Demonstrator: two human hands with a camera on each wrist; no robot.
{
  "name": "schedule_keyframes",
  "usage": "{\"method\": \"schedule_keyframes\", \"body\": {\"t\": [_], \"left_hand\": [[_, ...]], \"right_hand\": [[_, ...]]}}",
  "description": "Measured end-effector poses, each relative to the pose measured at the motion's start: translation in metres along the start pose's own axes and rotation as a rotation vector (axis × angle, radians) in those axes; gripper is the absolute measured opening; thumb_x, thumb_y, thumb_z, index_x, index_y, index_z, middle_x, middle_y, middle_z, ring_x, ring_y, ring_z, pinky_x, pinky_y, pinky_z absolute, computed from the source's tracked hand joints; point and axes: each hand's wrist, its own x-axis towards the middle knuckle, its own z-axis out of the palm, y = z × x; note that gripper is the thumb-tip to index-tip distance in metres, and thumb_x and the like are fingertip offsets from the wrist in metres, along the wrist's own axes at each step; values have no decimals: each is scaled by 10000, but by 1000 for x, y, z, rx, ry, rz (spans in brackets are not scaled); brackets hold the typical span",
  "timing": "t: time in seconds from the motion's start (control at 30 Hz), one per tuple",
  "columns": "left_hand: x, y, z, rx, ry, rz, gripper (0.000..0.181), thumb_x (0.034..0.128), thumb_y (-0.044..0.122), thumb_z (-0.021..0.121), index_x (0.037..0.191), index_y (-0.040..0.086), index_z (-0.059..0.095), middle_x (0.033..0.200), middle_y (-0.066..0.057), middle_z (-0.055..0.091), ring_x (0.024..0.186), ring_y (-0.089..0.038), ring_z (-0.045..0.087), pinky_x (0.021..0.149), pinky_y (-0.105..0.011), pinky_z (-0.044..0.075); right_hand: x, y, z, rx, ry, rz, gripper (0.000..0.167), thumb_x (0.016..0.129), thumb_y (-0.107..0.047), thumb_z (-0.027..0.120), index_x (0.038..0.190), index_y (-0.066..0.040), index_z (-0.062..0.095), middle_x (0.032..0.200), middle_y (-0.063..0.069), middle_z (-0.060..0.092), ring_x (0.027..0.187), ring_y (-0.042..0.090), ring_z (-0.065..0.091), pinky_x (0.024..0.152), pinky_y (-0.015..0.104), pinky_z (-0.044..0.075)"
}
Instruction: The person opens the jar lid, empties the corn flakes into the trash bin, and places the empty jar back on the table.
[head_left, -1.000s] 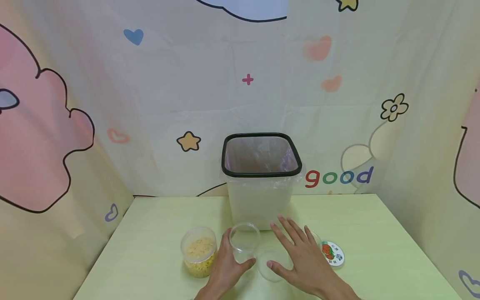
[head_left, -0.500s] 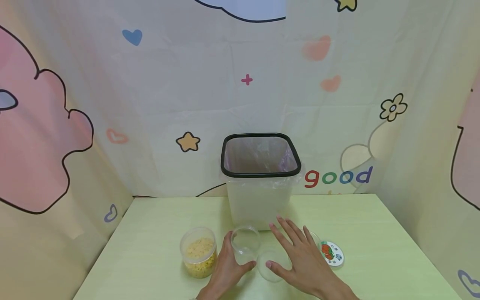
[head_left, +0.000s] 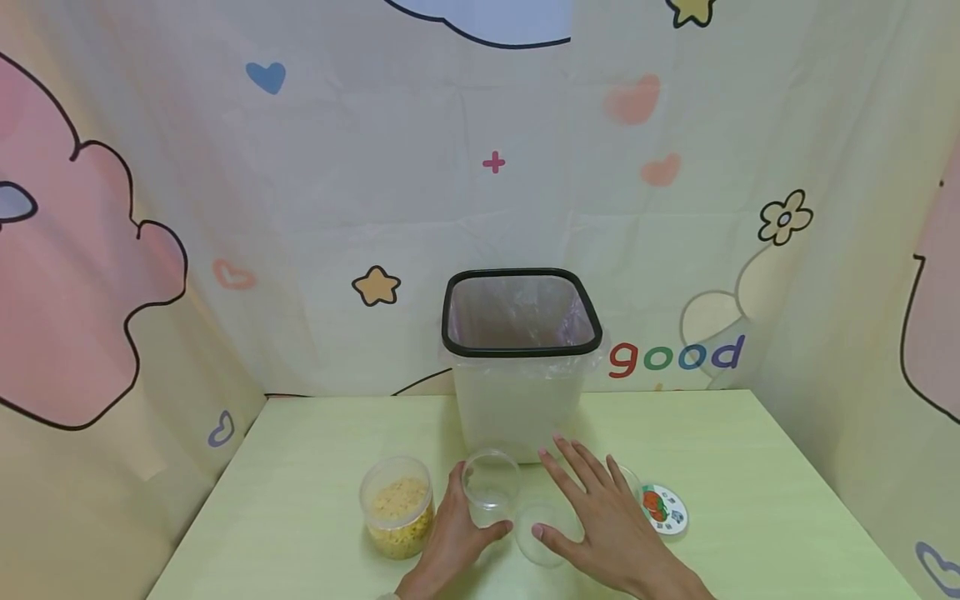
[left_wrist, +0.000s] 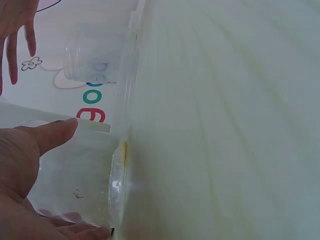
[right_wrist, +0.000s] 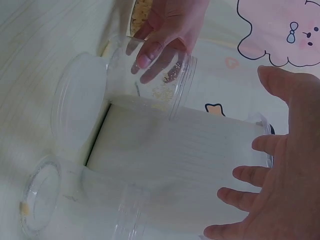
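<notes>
My left hand [head_left: 453,529] grips an upright clear plastic jar [head_left: 491,492], thumb on the near side and fingers round the back. A few crumbs cling inside that jar [right_wrist: 162,92] in the right wrist view. My right hand [head_left: 603,525] hovers with fingers spread, holding nothing. Below its thumb a clear round lid [head_left: 534,546] lies on the table. A second clear jar [right_wrist: 85,200] stands under the right hand, mostly hidden by it in the head view. Left of my left hand stands a lidless jar of yellow crumbs [head_left: 401,529].
A white bin [head_left: 517,408] with a black rim and a plastic liner stands behind the hands. To the right, a round white label or lid with a red print [head_left: 666,508] lies on the pale green table [head_left: 300,467]. Printed cloth [head_left: 337,167] surrounds the table.
</notes>
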Motion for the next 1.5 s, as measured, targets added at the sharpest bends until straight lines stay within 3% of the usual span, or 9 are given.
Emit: {"method": "schedule_keyframes", "body": {"t": [0.47, 0.67, 0.97, 1.17, 1.5], "left_hand": [[2, -5, -2, -62, -22, 5, 1171, 702, 364, 875, 1523, -1, 124, 1459, -305, 424, 1325, -460, 454, 1043, -611, 420], [0, 1, -6, -41, -12, 9, 1205, 707, 409, 866, 1559, 54, 92, 1592, -234, 240, 1438, -443, 305, 1113, -612, 345], [-4, 12, -16, 16, -38, 134, 1190, 729, 456, 837, 1587, 151, 72, 1659, -126, 75, 1501, -403, 173, 1106, -631, 344], [-5, 21, -23, 66, -33, 208, 1116, 750, 468, 814, 1587, 184, 132, 1666, -56, 109, 1529, -350, 105, 1136, -612, 314], [-7, 34, -33, 283, 32, 404, 959, 818, 505, 738, 1574, 221, 222, 1654, -42, 184, 1525, -359, 121, 1166, -640, 226]], "right_hand": [[1, -2, 0, -5, -6, 4, 846, 861, -613, 621, 1558, -283, 272, 1626, 25, 273, 1451, 313, 336, 1082, 680, 315], [1, -3, -2, -8, 3, 8, 840, 862, -612, 621, 1557, -300, 267, 1626, 23, 274, 1448, 321, 342, 1088, 675, 306], [-1, -5, -2, -13, 23, 9, 840, 856, -615, 627, 1555, -321, 264, 1625, -1, 274, 1470, 272, 296, 1100, 665, 290], [-1, -6, -3, -14, 32, 10, 832, 858, -603, 633, 1552, -314, 277, 1622, 4, 284, 1466, 283, 305, 1099, 663, 300], [1, -6, -6, 10, 51, 6, 835, 863, -573, 645, 1557, -317, 258, 1619, 12, 287, 1463, 273, 308, 1105, 664, 278]]}}
